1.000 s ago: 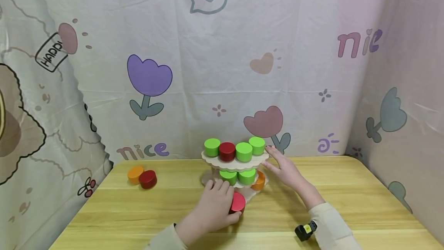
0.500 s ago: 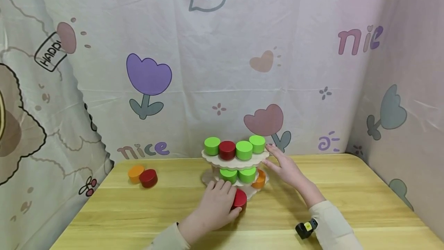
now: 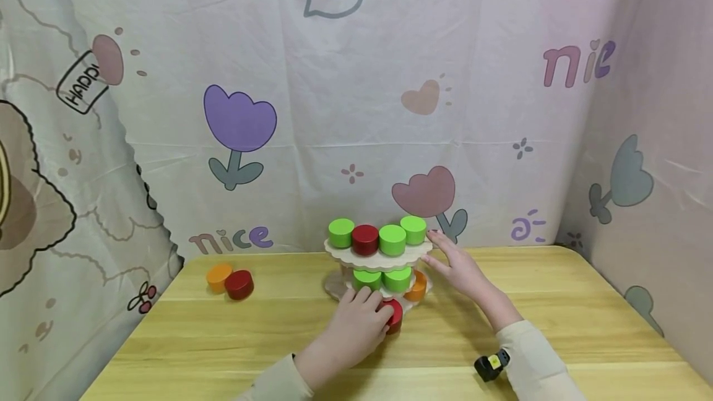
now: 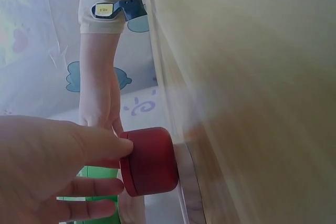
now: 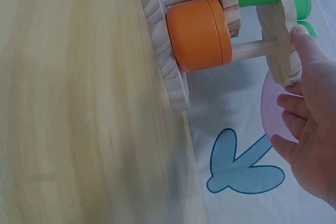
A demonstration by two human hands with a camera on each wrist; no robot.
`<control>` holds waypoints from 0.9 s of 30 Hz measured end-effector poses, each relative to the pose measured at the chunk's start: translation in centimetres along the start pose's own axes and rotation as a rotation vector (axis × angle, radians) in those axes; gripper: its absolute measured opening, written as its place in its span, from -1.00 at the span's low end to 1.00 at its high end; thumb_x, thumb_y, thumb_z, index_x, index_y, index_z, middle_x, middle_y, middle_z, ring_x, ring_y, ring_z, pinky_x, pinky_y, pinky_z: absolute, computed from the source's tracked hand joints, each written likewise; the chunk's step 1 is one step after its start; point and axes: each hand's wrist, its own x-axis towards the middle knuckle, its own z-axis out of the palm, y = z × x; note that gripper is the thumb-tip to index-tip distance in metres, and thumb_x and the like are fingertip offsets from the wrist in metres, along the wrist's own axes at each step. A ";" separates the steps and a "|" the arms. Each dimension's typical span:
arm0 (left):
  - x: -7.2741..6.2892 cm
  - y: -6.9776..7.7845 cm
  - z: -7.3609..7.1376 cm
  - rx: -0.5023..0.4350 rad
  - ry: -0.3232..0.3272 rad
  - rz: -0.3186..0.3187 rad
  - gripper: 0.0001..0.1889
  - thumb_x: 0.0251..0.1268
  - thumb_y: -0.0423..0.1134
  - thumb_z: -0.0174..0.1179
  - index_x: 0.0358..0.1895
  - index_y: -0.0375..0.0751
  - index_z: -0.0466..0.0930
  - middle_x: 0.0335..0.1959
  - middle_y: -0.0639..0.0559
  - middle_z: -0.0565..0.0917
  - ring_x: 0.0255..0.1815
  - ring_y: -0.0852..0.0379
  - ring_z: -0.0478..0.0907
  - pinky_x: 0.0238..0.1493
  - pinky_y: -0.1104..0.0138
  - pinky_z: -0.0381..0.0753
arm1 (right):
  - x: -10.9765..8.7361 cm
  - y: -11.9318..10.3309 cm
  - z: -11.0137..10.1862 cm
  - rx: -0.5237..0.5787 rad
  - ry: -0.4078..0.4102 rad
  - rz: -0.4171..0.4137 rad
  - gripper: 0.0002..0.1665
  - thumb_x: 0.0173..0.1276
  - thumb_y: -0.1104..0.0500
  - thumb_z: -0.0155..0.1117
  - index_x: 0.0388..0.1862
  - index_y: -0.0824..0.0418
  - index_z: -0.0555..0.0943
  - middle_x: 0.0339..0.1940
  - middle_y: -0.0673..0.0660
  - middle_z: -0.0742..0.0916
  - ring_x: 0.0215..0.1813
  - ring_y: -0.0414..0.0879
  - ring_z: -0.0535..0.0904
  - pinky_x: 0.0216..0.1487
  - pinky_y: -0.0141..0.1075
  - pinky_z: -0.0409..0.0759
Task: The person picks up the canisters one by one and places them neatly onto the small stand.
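Note:
A wooden tiered stand (image 3: 356,258) with scalloped shelves stands on the table. My left hand (image 3: 348,327) is low at its front. The thumb touches the edge of a red round block (image 4: 149,161), which sits on the lowest shelf; the other fingers reach past it, fairly straight. My right hand (image 3: 462,274) touches the top shelf's right edge with thumb and fingers spread. Several green blocks (image 3: 392,240) and one red block (image 3: 365,240) fill the top shelf's front. Green blocks (image 3: 366,280) also sit on the middle shelf, and an orange block (image 5: 197,34) sits low on the right.
To the left on the wooden table (image 3: 267,327) lie a loose orange block (image 3: 220,278) and a red block (image 3: 239,285), side by side. A small black device (image 3: 490,366) is on the right wrist. A patterned cloth (image 3: 334,110) hangs behind.
The red block at my left hand has moved a little right and back, against the stand. My left thumb has shifted from its near side up to its left edge. The right hand stays put.

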 end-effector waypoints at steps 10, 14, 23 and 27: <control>1.1 0.6 0.6 0.015 0.013 -0.006 -0.88 0.09 -0.11 0.37 -0.30 0.13 0.64 -0.33 0.18 0.57 -0.28 0.18 0.42 -0.30 0.37 0.28 | 0.0 -0.1 -0.1 0.010 0.004 -0.001 -0.24 0.41 -0.03 0.21 0.46 0.29 0.28 0.48 0.32 0.35 0.54 0.29 0.14 0.46 0.18 0.13; 1.4 0.6 0.6 0.021 0.008 -0.021 -0.81 0.05 -0.11 0.40 -0.25 0.10 0.64 -0.30 0.18 0.59 -0.26 0.19 0.45 -0.28 0.37 0.32 | 0.2 -0.1 -0.1 0.009 0.005 -0.003 -0.24 0.41 -0.03 0.20 0.46 0.29 0.27 0.48 0.31 0.35 0.54 0.29 0.14 0.46 0.18 0.12; 0.8 1.1 -0.6 -0.080 -0.014 0.062 -0.79 0.12 0.10 0.33 -0.33 0.12 0.57 -0.33 0.22 0.57 -0.28 0.21 0.46 -0.34 0.40 0.26 | 0.2 -0.1 -0.1 0.017 -0.010 0.010 -0.23 0.41 -0.06 0.20 0.46 0.28 0.28 0.49 0.29 0.36 0.55 0.27 0.13 0.46 0.18 0.14; 0.5 1.6 -0.7 -0.112 -0.140 0.066 -0.78 0.17 0.13 0.26 -0.30 0.14 0.58 -0.32 0.24 0.58 -0.25 0.21 0.48 -0.30 0.38 0.29 | 0.1 -0.2 -0.1 0.028 -0.006 0.015 -0.23 0.40 -0.05 0.21 0.46 0.29 0.28 0.48 0.30 0.36 0.55 0.27 0.13 0.47 0.17 0.13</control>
